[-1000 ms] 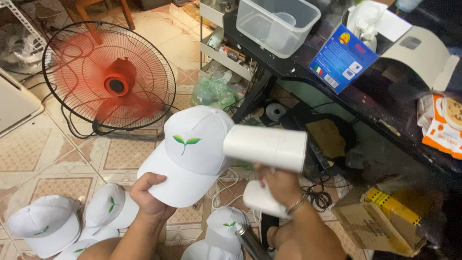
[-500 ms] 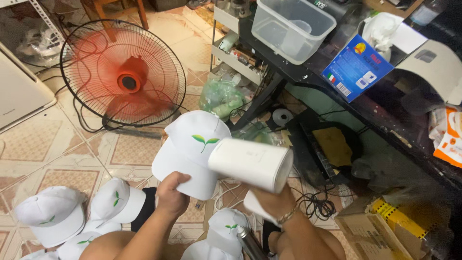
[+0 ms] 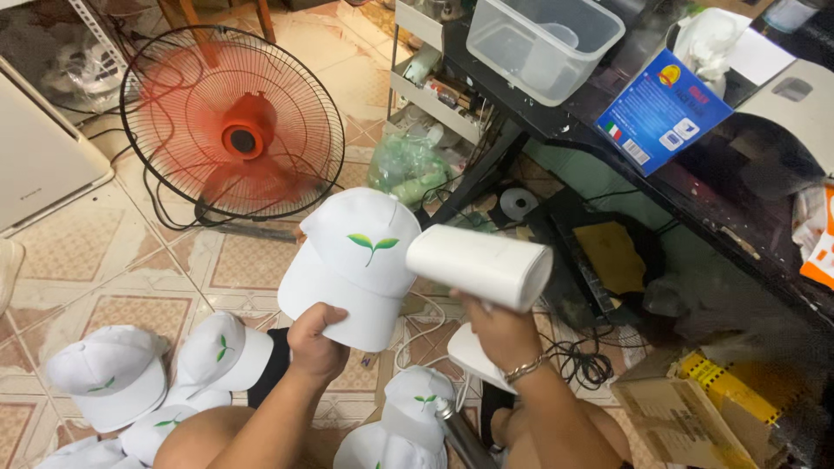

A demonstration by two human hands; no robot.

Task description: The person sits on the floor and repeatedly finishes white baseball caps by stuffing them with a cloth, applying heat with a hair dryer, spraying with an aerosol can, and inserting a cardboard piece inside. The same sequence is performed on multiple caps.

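My left hand (image 3: 315, 347) grips the brim of a white cap (image 3: 354, 260) with a green sprout logo, held up facing me. My right hand (image 3: 497, 328) holds a white handheld steamer (image 3: 479, 265) by its handle, its cylindrical head lying sideways with the nozzle end touching or nearly touching the cap's right side. A bracelet sits on my right wrist. More white caps with the same logo lie on the tiled floor: a pile at lower left (image 3: 148, 378) and others near my knees (image 3: 417, 408).
A red standing fan (image 3: 233, 126) runs on the floor ahead. A dark table (image 3: 695, 200) at right carries a clear plastic tub (image 3: 543, 43) and a blue box (image 3: 662, 113). Cardboard boxes (image 3: 695, 408), cables and a green bag (image 3: 407, 165) lie under it.
The view has shifted slightly, and the cap and steamer sit a little lower and more central. The steamer head stays against the cap's right side.
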